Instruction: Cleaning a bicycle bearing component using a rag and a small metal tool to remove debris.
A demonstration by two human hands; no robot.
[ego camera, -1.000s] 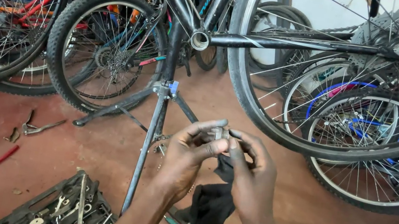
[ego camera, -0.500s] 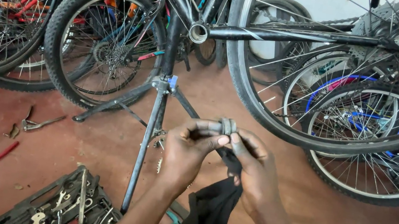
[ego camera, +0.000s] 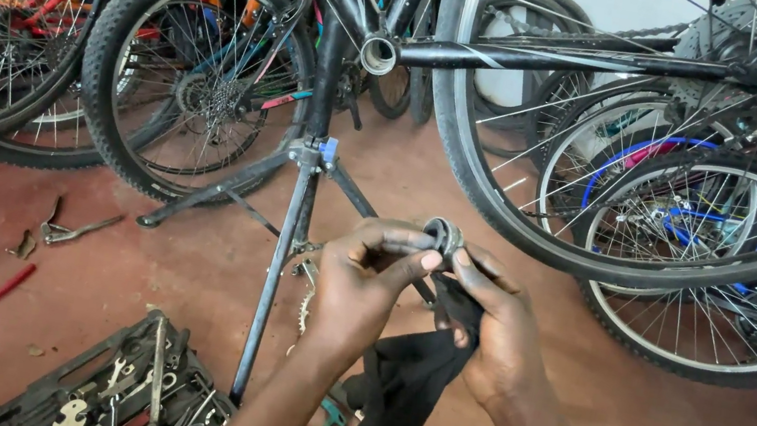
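Head view: left hand (ego camera: 365,282) and right hand (ego camera: 493,331) pinch metal ring (ego camera: 442,234), black rag (ego camera: 413,381).

A small round silver metal ring-shaped bicycle part (ego camera: 443,235), seemingly a threaded cup with a dark hollow centre, is held up in the air between both hands' fingertips, its open face tilted toward the camera. Just below it, a crumpled black cloth rag (ego camera: 406,390) hangs limp from the right hand, draping down between the two forearms above the red floor.
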